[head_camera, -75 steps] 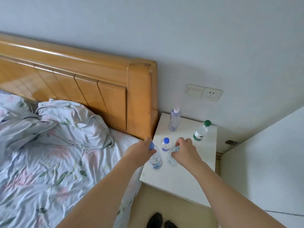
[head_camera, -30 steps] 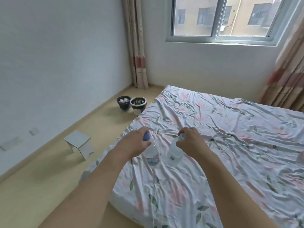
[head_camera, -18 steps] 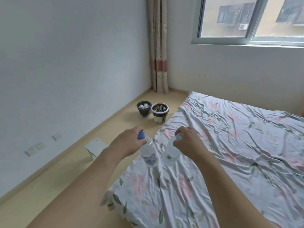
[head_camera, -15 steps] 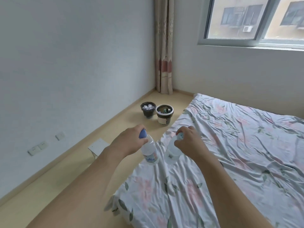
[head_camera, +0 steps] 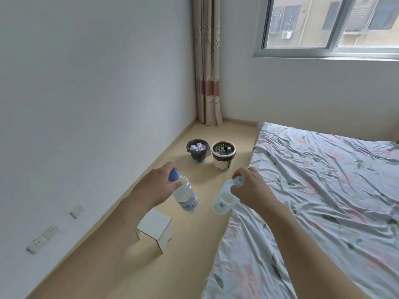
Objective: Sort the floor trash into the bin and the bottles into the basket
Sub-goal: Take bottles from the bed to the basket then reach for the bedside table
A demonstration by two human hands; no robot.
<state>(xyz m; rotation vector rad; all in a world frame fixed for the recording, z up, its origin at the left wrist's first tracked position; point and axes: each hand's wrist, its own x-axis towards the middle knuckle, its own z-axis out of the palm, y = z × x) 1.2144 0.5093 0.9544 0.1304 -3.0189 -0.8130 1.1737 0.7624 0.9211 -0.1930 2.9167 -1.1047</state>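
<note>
- Head view: my left hand [head_camera: 158, 186] has its fingers curled round the neck of a clear bottle with a blue cap [head_camera: 185, 196], which hangs tilted over the floor, short of the basket [head_camera: 223, 155].
- My right hand [head_camera: 251, 188] pinches the top of a second clear bottle [head_camera: 223, 201] (its cap is mostly hidden under my fingers), also tilted, short of the basket and just beside the bed edge.
- The two bottles are apart from each other, with the basket further ahead between them.
- The basket, white with a perforated wall, stands on the floor and already holds a few items I cannot make out.
- The dark bin [head_camera: 198, 151] stands just beside the basket on its left, holding crumpled white trash.
- A small white stool [head_camera: 155, 228] sits on the floor nearer to me than the basket, below my left forearm.
- The bed [head_camera: 323, 190] with its floral sheet lies to the right of the basket.
- A curtain [head_camera: 208, 61] hangs in the corner beyond the basket.
</note>
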